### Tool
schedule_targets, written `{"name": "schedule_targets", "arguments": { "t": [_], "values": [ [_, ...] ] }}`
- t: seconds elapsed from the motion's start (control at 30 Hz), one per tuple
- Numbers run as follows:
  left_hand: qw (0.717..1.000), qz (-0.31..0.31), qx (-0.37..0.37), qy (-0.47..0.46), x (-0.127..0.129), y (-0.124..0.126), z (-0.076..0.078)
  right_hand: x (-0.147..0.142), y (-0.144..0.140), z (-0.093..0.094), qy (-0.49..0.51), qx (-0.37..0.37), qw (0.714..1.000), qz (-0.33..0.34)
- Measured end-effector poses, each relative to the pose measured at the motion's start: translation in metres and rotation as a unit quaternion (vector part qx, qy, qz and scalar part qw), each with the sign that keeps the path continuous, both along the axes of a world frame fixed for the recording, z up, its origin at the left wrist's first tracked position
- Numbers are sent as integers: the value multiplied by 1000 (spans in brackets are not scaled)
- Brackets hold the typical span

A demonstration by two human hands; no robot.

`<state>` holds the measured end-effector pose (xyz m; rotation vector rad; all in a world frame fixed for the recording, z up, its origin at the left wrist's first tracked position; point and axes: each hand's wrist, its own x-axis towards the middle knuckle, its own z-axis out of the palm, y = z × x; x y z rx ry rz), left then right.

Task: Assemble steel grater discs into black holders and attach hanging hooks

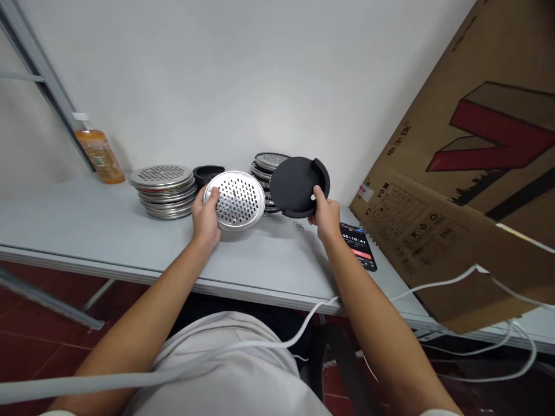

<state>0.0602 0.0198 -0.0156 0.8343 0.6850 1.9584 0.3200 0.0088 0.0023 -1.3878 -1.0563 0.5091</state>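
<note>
Perforated steel disc [235, 200] tilted toward camera in closed left hand [206, 218]; right hand [325, 216] grips black tray [298, 186].

Tilted perforated steel disc [235, 200] beside black lid [297, 186]

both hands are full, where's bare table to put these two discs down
Bare table runs left and front of the metal stack, out to the bottle. Another bare strip lies between the wrists, toward the near edge. Crowded: the back wall stacks, and right by the phone and cardboard box.
</note>
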Motion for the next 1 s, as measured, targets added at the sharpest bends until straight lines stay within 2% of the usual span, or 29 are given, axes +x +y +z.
{"name": "schedule_targets", "arguments": {
  "t": [0.17,0.4,0.57,0.63,0.83,1.0],
  "values": [
    [1000,-21,1,-1,1,1,-2,-5,-3,-5,-39,-8,999,18],
    [997,-14,-36,71,3,3,-8,-28,-11,-10,-19,-10,989,146],
    [991,-66,-68,91,6,-1,-7,-40,-17,-10,3,6,977,213],
    [989,-88,-74,98,8,-3,-6,-44,-19,-11,2,7,975,223],
    [986,-91,-72,119,13,-2,-11,-46,-21,-12,18,14,970,241],
    [981,-132,-61,129,25,9,-11,-39,-17,-14,34,29,978,204]
  ]
}}
